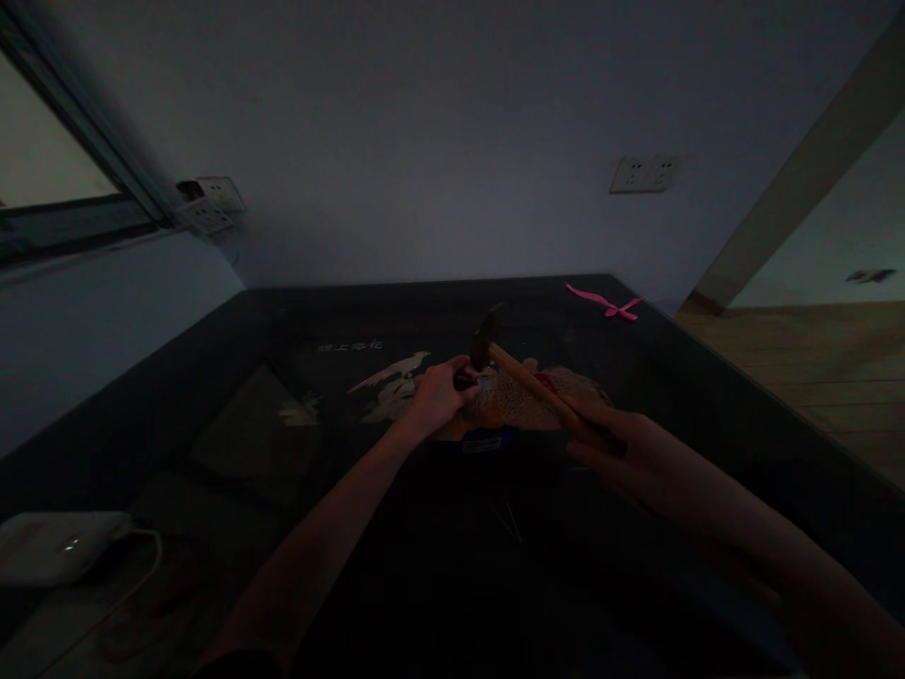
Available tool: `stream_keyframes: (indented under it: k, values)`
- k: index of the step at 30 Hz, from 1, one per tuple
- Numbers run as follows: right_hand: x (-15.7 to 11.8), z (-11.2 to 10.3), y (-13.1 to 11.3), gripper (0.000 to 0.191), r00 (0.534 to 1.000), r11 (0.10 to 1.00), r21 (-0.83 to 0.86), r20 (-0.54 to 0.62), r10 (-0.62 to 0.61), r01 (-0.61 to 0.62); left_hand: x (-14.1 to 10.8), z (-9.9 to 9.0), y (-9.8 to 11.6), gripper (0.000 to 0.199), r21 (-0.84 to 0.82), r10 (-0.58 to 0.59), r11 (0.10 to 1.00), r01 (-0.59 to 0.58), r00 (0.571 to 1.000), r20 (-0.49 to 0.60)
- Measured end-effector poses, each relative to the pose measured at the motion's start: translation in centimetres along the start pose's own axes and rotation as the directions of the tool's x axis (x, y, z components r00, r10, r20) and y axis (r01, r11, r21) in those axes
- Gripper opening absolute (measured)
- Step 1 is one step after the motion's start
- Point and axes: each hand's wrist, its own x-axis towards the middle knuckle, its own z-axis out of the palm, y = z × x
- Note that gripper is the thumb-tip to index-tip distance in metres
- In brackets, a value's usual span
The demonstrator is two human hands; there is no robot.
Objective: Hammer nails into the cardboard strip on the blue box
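My right hand (622,443) is closed round the wooden handle of a hammer (527,377). The dark hammer head is raised just above and beside the fingertips of my left hand (439,394). Thumb and fingers of that left hand are curled together in a pinch; what lies between them is too dark and small to make out. Under both hands is an orange-brown speckled patch (513,404) with a bit of red, and I cannot tell whether it is printed or a separate piece. A blue patch with a pale label (486,441) sits at its near edge.
The dark tabletop (438,566) carries a printed bird (396,368) and pale characters. Thin sticks (513,521) lie nearer me. A pink ribbon (612,306) is at the far right, and a white device (60,547) with a cable at the left. Walls stand behind and left.
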Motion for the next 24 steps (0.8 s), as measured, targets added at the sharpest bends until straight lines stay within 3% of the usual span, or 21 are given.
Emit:
stream_keyframes:
  k: [4, 10, 18, 24]
  values:
    - [0.17, 0.37, 0.31, 0.034, 0.999, 0.999, -0.005, 0.013, 0.035, -0.035, -0.07, -0.26, 0.31, 0.025, 0.04, -0.046, 0.998, 0.046, 0.999, -0.007]
    - [-0.28, 0.15, 0.16, 0.039, 0.999, 0.999, -0.017, -0.02, 0.027, -0.028, -0.13, -0.31, 0.48, 0.017, -0.019, -0.016, 1.0, 0.016, 1.0, -0.018]
    - [0.04, 0.41, -0.07, 0.037, 0.99, 0.99, -0.119, 0.109, 0.086, -0.073, 0.04, -0.26, 0.52, 0.024, -0.005, -0.077, 0.997, 0.077, 0.997, 0.009]
    - [-0.2, 0.45, -0.49, 0.031, 0.996, 0.992, -0.118, 0.073, 0.046, -0.037, 0.14, -0.15, 0.13, 0.021, -0.019, -0.079, 0.997, 0.079, 0.997, -0.002]
